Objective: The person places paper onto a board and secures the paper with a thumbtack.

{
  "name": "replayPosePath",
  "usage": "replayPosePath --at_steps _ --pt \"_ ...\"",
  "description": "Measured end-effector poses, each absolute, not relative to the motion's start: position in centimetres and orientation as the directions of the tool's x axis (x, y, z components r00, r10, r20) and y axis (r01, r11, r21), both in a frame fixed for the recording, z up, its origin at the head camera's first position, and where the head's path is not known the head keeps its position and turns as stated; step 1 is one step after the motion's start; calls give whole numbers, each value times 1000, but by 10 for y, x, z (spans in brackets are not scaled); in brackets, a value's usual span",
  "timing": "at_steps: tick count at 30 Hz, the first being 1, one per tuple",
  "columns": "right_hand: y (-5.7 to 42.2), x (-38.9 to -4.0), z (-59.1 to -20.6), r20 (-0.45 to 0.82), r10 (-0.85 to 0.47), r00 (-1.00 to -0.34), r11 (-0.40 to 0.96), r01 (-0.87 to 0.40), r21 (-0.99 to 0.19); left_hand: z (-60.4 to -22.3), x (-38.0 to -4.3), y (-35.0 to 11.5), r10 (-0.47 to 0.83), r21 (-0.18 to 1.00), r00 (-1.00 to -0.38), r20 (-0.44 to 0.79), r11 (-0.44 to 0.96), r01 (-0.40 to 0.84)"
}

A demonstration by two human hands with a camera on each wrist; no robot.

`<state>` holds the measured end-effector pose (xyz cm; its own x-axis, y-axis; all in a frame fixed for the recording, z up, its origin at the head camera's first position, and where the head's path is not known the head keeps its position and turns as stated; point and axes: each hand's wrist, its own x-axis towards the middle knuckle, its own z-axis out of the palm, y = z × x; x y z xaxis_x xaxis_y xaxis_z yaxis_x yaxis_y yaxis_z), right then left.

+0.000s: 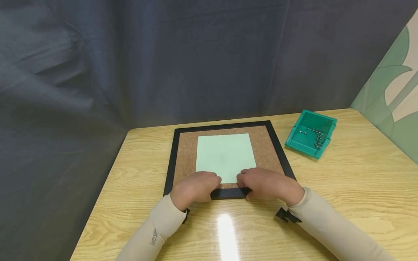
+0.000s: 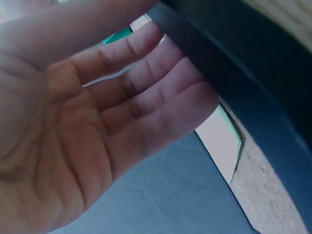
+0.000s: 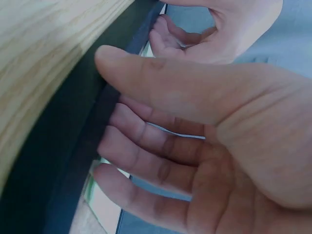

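Note:
A cork board (image 1: 186, 152) with a black frame (image 1: 281, 148) lies flat on the table. On its cork rests a pale green sheet of paper (image 1: 225, 154). At the near side of the frame my left hand (image 1: 197, 185) grips the black bar, fingers bent over its inner edge. My right hand (image 1: 267, 183) holds the same bar farther right. Its thumb (image 3: 122, 68) lies against the outer side and its fingertips meet the inner side. Both hands overlap the paper's near corners in the head view. The left thumb's tip is hidden behind the bar in the left wrist view.
A green tray (image 1: 316, 121) with several small shiny pieces (image 1: 318, 136) stands at the right rear of the wooden table (image 1: 356, 174). A dark cloth (image 1: 202, 65) hangs behind the table and down its left side. A patterned wall (image 1: 395, 94) is at the right.

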<state>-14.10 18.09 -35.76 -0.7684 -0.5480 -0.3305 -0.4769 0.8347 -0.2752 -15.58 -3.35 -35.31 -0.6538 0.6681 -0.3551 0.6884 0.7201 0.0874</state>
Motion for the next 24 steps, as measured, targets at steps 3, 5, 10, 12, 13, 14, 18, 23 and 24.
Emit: replayPosePath --at_steps 3,5,10,12,13,14,18,23,24 --pt "181 -138 -355 -344 -554 -758 830 -476 -290 -352 -154 -33 664 92 -644 -380 720 688" --pt "181 -136 -354 -347 -562 -751 825 -480 -299 -352 -154 -33 663 103 -638 -391 720 686" --pt "184 -135 -347 -309 -613 -727 788 -536 -304 -347 -157 -39 699 161 -626 -347 701 694" --pt "186 -136 -345 -234 -654 -720 753 -589 -292 -344 -161 -43 712 152 -647 -274 696 702" --pt "188 -137 -344 -188 -671 -718 737 -616 -279 -343 -164 -45 714 137 -661 -230 697 704" --pt "189 -138 -345 -143 -685 -714 722 -641 -258 -343 -166 -47 710 115 -678 -192 702 703" --pt "195 -143 -349 -62 -709 -703 700 -689 -186 -346 -176 -56 680 39 -718 -148 730 683" --pt "201 -147 -359 -133 -716 -685 697 -695 -176 -354 -184 -62 651 53 -715 -255 748 661" --pt "202 -148 -360 -148 -711 -688 703 -686 -188 -355 -185 -63 643 66 -715 -273 754 653"
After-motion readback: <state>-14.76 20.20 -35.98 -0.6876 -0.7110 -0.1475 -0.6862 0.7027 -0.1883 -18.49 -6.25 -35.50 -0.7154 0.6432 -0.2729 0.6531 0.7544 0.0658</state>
